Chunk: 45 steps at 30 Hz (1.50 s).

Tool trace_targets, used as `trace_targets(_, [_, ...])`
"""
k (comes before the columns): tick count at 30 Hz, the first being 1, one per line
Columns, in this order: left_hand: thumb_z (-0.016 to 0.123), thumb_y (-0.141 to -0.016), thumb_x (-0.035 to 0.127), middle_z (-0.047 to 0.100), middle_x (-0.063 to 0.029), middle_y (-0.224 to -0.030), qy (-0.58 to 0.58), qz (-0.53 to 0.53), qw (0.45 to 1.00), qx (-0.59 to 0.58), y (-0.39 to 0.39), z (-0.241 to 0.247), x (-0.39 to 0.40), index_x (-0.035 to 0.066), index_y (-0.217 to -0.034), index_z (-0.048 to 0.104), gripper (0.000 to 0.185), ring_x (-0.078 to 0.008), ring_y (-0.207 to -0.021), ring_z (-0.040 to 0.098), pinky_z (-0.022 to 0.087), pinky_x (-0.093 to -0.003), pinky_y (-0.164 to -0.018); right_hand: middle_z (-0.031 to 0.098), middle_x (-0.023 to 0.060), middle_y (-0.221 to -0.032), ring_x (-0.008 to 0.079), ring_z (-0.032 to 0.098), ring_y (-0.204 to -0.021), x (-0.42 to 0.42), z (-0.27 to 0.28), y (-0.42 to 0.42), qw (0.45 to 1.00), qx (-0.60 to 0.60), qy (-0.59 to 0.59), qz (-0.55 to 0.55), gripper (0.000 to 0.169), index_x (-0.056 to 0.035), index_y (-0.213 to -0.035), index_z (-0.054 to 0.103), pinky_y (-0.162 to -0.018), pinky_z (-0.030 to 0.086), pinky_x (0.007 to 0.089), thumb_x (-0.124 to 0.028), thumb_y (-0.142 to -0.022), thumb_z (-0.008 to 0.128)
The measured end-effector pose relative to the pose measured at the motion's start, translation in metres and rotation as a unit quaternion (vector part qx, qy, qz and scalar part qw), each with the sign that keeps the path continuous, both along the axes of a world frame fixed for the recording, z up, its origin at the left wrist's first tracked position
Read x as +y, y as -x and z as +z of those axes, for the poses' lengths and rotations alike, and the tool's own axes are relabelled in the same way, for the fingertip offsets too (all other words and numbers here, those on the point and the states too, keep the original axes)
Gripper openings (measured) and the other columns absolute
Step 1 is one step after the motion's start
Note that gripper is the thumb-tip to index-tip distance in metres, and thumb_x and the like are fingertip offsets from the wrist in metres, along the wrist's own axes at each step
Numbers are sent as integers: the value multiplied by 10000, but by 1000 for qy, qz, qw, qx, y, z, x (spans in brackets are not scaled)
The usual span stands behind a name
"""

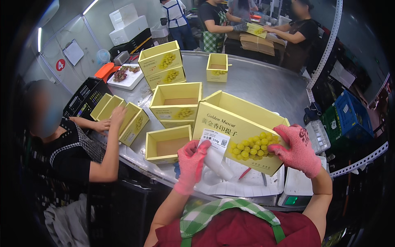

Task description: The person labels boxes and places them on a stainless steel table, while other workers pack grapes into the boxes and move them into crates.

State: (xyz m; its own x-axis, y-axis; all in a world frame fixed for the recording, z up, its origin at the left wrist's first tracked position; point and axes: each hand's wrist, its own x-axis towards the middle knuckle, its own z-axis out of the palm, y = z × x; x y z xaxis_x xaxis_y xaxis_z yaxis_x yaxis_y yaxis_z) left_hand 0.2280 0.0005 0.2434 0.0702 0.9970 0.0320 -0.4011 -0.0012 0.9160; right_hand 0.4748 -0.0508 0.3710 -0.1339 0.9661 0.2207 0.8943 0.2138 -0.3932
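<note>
Both of my hands wear pink gloves. My right hand (294, 148) grips the lower right side of a yellow grape carton (216, 114), which is held tilted above the steel table, its open top facing away from me. The carton's front bears printed writing and a picture of green grapes. Between its thumb and fingers, my left hand (193, 160) pinches a printed white label (216, 140) against the lower left of that front. A roll of labels (217, 163) hangs below this label. Behind my left hand stands an open, empty yellow carton (168, 143).
More yellow cartons (176, 100) stand beyond, some stacked. A co-worker (105, 166) at the left handles cartons. A white tray (247, 183) with red-handled snips and a scale (301, 185) are close to me. Red grapes lie on a foam tray (131, 81). Other people stand across the table.
</note>
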Motion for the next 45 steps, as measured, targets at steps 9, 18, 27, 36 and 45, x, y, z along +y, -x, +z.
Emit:
trace_targets(9, [649, -797, 55, 623, -65, -796, 22, 23, 999, -3, 11, 3, -3, -69, -888, 614, 159, -80, -695, 550, 449, -223, -637, 570, 151, -683, 334, 557, -642, 3, -1, 16, 992, -9, -86, 87, 253, -40, -843, 586, -695, 425, 389, -175, -645, 665])
trace_targets(18, [550, -871, 321, 605, -106, -640, -19, 110, 914, 389, 60, -55, -14, -1, -809, 628, 337, -277, -562, 538, 450, -333, -608, 571, 136, -654, 327, 545, -612, 35, -29, 65, 981, 38, -115, 152, 268, -29, -827, 583, -695, 410, 378, -106, -599, 700])
trace_targets(27, [564, -851, 88, 630, -37, -886, 57, 68, 982, 168, 92, -55, -92, 18, -951, 623, 136, -93, -786, 548, 427, -234, -700, 585, 94, -717, 286, 566, -678, 132, -135, 188, 929, -20, -170, 327, 243, -61, -841, 553, -726, 414, 398, -120, -640, 678])
trace_targets(36, [527, -777, -81, 470, -97, -1237, -138, 185, 946, 229, 106, -38, -112, 68, -1141, 556, 395, -255, -1154, 458, 427, -312, -916, 537, 187, -1122, 362, 483, -1051, 136, -177, 199, 908, -34, -136, 394, 529, -12, -1201, 469, -946, 343, 443, -107, -709, 636])
trace_targets(45, [526, -743, -53, 304, -137, -1358, -162, 261, 924, 226, 79, -45, -141, 80, -1379, 250, 707, -308, -1287, 272, 273, -390, -1054, 587, 75, -953, 138, 533, -897, 51, -139, 199, 790, 172, 274, 520, 253, 56, -1036, 549, -832, 406, 262, -10, -792, 546])
